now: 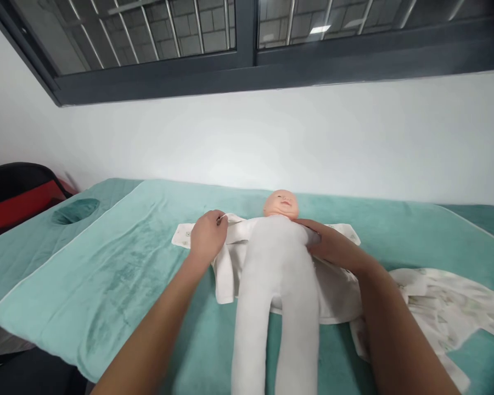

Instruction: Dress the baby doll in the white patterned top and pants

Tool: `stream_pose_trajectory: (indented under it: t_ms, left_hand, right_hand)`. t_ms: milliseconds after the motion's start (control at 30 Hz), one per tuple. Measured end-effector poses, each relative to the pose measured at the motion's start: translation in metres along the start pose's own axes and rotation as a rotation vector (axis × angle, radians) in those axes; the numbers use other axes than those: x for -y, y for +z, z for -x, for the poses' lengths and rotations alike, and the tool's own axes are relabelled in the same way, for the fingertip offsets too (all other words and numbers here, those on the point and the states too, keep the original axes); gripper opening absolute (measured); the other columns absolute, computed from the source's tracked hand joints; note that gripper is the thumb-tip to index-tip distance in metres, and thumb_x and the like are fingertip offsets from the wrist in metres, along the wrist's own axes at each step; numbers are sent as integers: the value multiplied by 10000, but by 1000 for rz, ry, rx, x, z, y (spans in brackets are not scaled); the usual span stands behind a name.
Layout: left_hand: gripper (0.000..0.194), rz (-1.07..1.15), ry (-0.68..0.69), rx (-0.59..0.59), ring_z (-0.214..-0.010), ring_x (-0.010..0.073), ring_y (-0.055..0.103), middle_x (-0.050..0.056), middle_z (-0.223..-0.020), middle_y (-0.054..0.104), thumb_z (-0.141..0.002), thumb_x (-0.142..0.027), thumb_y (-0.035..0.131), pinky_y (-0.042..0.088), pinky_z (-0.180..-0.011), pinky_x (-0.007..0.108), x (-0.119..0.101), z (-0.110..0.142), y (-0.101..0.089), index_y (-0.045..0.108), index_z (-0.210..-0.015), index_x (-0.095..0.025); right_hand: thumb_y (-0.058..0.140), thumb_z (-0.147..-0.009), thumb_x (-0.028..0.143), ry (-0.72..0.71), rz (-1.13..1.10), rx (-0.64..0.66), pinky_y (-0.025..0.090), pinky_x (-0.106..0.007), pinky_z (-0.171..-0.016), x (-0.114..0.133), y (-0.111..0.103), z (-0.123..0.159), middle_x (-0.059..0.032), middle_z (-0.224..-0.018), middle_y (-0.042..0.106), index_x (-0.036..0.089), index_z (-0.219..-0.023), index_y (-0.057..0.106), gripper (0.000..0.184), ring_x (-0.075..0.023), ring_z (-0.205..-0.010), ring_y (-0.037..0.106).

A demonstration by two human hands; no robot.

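Head view shows a baby doll [278, 274] lying on its back, its head toward the wall [214, 137] and its legs running out of the picture's lower edge. Its head is smooth, bald, rounded plastic; the torso and limbs are matte white stuffed cloth, plump and tapering. Spread flat beneath it, a thin white garment [337, 299] shows at both sides, with creased, straight-hemmed edges. The left hand [208, 238] is closed, pinching an edge of that garment beside the doll's arm; the right hand [331, 241] lies against the opposite arm and shoulder, but I cannot tell how firmly it grips, its fingers being partly hidden. A crumpled, printed cloth [444, 302] lies by the right forearm. Teal plush bed cover [107, 274] stretches broadly to the left, softly rumpled, toward a round hole [76, 212].
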State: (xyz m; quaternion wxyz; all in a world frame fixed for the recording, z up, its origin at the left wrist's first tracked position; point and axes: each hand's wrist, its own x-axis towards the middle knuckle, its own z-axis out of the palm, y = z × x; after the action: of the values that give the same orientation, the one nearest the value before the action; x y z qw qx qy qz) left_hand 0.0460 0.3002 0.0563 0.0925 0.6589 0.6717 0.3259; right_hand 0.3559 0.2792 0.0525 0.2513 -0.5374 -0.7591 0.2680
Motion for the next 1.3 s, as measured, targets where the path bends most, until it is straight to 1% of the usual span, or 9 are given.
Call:
stream_pose_trajectory:
  t_ms: [200,367,567,700,867,967,1100,1200,1300]
  left_hand:
    - [213,423,-18,146,-678,164,585,9,-710,645,-853,-322,508,422,-650,267,-54,-21,6,614,-729,-185]
    - [194,436,42,271,-766,170,630,26,-864,701,-846,-319,549,461,-716,276,-70,6,1,683,-907,-192]
    - [294,446,107,39,-1141,202,578,40,-1199,650,-898,-358,554,429,-1000,341,-10,76,-8,600,-1164,-243]
    - [341,395,-72,185,-1110,224,591,56,-1189,646,-904,-412,544,438,-997,392,37,106,-3,594,-1186,-228]
    - [368,429,-12,174,-1198,241,529,81,-1266,579,-856,-367,585,382,-1057,405,52,99,10,606,-1189,-212]
    - [175,519,-69,178,-1089,233,563,67,-1104,620,-800,-350,620,433,-954,361,46,90,11,621,-865,-188]
    - [284,656,-259,129,-614,120,446,-48,-660,450,-794,-368,634,368,-583,241,28,98,-5,427,-692,-203]
    - [264,781,-163,74,-654,106,438,-43,-723,445,-806,-280,643,361,-608,223,1,120,-21,408,-717,-202]
    - [182,847,17,281,-771,122,514,-7,-839,510,-847,-178,579,417,-697,239,-30,143,-32,445,-726,-198]
  right_hand:
    - [623,-790,281,-76,-49,-93,449,-449,-1042,3,17,-7,-4,-1403,553,334,-1346,536,566,-291,-1268,525]
    - [606,-812,281,-81,-40,-77,395,-438,-1094,5,29,-14,-3,-1424,529,326,-1367,506,565,-275,-1294,497]
    - [630,-827,462,67,-34,21,442,-439,-1030,-3,12,-3,-24,-1423,534,326,-1386,480,595,-309,-1262,524]
    - [677,-778,502,151,-22,58,491,-411,-950,-10,4,2,-40,-1365,585,310,-1344,526,616,-317,-1198,573]
    - [637,-784,308,10,123,9,448,-408,-1005,-13,14,-4,-22,-1400,562,307,-1364,518,592,-301,-1235,549]
    - [571,-821,272,0,205,-66,427,-416,-1023,-13,22,-7,-20,-1435,531,306,-1401,489,587,-301,-1266,524]
    - [531,-841,279,20,324,-135,436,-411,-1002,-11,32,-10,-15,-1433,531,305,-1425,463,588,-296,-1237,542]
    - [507,-857,275,4,395,-175,458,-382,-950,-9,39,-13,-16,-1408,551,310,-1433,450,579,-286,-1188,573]
    - [497,-872,281,-11,435,-178,461,-361,-911,-6,43,-14,-18,-1378,569,324,-1442,431,575,-272,-1134,598]
